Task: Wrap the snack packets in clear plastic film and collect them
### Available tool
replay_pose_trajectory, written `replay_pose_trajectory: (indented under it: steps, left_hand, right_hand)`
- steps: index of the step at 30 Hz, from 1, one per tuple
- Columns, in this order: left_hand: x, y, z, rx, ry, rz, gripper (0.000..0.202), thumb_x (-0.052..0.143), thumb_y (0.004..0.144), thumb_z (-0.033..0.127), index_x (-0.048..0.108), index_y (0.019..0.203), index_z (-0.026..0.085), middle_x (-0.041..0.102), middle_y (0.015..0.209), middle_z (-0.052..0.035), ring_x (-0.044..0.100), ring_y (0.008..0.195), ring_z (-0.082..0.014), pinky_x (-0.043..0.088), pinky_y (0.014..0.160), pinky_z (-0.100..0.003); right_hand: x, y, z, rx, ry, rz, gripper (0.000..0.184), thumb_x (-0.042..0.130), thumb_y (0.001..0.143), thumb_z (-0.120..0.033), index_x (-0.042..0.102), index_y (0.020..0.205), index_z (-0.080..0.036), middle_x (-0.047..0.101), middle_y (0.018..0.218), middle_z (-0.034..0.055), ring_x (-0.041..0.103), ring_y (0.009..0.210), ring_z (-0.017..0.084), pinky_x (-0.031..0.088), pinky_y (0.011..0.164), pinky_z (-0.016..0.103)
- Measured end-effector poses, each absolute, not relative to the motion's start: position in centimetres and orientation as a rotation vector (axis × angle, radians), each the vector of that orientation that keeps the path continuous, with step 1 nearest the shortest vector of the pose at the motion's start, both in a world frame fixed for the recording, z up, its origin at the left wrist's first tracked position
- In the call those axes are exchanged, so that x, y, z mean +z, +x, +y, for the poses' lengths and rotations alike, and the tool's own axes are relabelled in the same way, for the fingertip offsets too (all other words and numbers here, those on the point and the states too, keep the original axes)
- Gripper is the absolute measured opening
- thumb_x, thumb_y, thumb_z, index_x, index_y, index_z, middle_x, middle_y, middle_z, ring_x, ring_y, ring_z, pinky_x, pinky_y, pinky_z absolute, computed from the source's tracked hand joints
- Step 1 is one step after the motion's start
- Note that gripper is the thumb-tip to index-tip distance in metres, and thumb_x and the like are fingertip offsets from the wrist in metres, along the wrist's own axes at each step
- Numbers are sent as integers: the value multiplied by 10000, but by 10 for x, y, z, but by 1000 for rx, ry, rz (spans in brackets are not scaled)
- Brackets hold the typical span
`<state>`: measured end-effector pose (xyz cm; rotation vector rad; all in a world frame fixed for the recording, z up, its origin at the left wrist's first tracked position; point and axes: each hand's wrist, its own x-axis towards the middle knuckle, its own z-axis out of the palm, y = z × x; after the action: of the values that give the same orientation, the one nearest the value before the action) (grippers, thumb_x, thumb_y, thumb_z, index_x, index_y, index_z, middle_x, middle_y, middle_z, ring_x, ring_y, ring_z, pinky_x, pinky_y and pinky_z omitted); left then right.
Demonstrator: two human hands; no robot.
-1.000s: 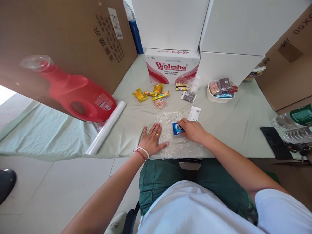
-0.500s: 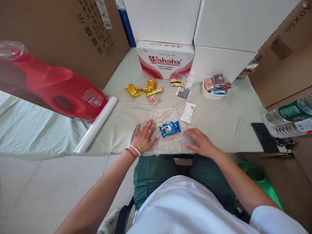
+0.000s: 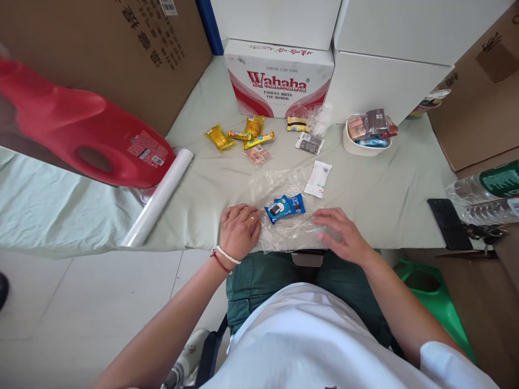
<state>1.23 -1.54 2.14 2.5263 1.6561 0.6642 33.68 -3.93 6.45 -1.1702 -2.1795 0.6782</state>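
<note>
A crinkled sheet of clear plastic film (image 3: 284, 235) lies flat on the cloth in front of me. Two small blue snack packets (image 3: 279, 209) rest overlapping at its middle. At the film's left edge, my left hand (image 3: 240, 229) is closed with curled fingers, the edge seeming pinched in them. Over the right edge, my right hand (image 3: 343, 235) is open, fingers apart and holding nothing. A white packet (image 3: 318, 179) lies just beyond the blue ones, touching the film's far right part.
Yellow snack packets (image 3: 219, 137) and a pink one (image 3: 258, 155) lie farther back. A white bowl (image 3: 367, 149) holds more packets. A film roll (image 3: 158, 197) and red bottle (image 3: 93, 135) flank the left; a phone (image 3: 449, 224) and plastic bottles (image 3: 486, 212) the right. A Wahaba-style carton (image 3: 279, 81) stands behind.
My left hand has gone from spread flat to curled at the film's edge. My right hand stays open near the right edge. The view has shifted slightly.
</note>
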Motion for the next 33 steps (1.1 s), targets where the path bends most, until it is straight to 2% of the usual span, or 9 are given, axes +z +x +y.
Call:
replay_pose_trajectory:
  steps: [3, 6, 8, 12, 17, 22, 24, 27, 33]
  left_hand:
    - [15, 11, -12, 607, 2471, 1700, 299, 560, 966, 305, 735, 1200, 243, 745, 1263, -87, 559, 1362, -332, 269, 1225, -600]
    - [5, 6, -14, 591, 2413, 1731, 361, 544, 979, 349, 690, 1287, 230, 687, 1393, -113, 521, 1427, -334, 205, 1257, -620]
    - [0, 2, -17, 579, 2379, 1733, 381, 518, 993, 359, 671, 1317, 227, 661, 1437, -122, 535, 1422, -321, 224, 1254, -610]
    - [-4, 1, -19, 573, 2366, 1715, 395, 481, 1011, 366, 660, 1333, 223, 641, 1470, -126, 543, 1424, -307, 251, 1249, -586]
    - [-4, 4, -20, 618, 2378, 1723, 403, 477, 1011, 352, 664, 1342, 221, 651, 1458, -127, 541, 1428, -301, 258, 1252, -559]
    - [-6, 5, -21, 668, 2403, 1717, 411, 477, 1009, 341, 660, 1356, 219, 663, 1438, -141, 556, 1411, -313, 286, 1231, -570]
    - [-7, 6, -21, 681, 2407, 1711, 414, 479, 1006, 337, 656, 1363, 224, 663, 1437, -142, 558, 1408, -313, 293, 1226, -573]
    - [-6, 8, -22, 682, 2411, 1716, 406, 485, 1001, 329, 655, 1356, 229, 659, 1444, -134, 556, 1409, -307, 297, 1226, -566]
    - [-5, 9, -22, 667, 2416, 1754, 386, 480, 1000, 317, 660, 1325, 214, 663, 1442, -123, 557, 1409, -302, 305, 1223, -557]
  right_hand:
    - [73, 309, -7, 586, -1206, -2259, 288, 543, 1037, -290, 676, 1290, -267, 671, 1298, 99, 625, 1193, 247, 531, 1027, 440]
    - [71, 270, 17, 552, -1263, -2541, 433, 632, 983, -254, 608, 1416, -250, 578, 1482, 109, 584, 1296, 273, 529, 1006, 404]
    - [70, 250, 25, 528, -1324, -2702, 448, 642, 969, -214, 613, 1415, -249, 559, 1510, 105, 581, 1296, 282, 525, 973, 380]
    - [76, 242, 28, 534, -1420, -2756, 356, 557, 1014, -185, 654, 1349, -256, 621, 1402, 90, 620, 1218, 250, 508, 902, 327]
    - [83, 244, 29, 481, -1465, -2808, 559, 679, 961, -275, 515, 1496, -260, 535, 1480, 113, 657, 1154, 255, 521, 854, 327]
    - [79, 231, 29, 390, -1419, -2946, 372, 510, 1026, -177, 607, 1383, -215, 593, 1347, 133, 662, 1129, 266, 516, 830, 331]
    - [81, 237, 28, 445, -1491, -2866, 391, 550, 1014, -204, 589, 1403, -213, 591, 1326, 126, 669, 1091, 254, 513, 828, 321]
    - [83, 259, 30, 575, -1615, -2653, 547, 686, 955, -300, 527, 1473, -221, 561, 1353, 109, 652, 1121, 250, 510, 876, 313]
    - [77, 280, 41, 653, -1697, -2515, 612, 734, 923, -329, 520, 1486, -217, 550, 1343, 98, 644, 1134, 251, 505, 909, 313]
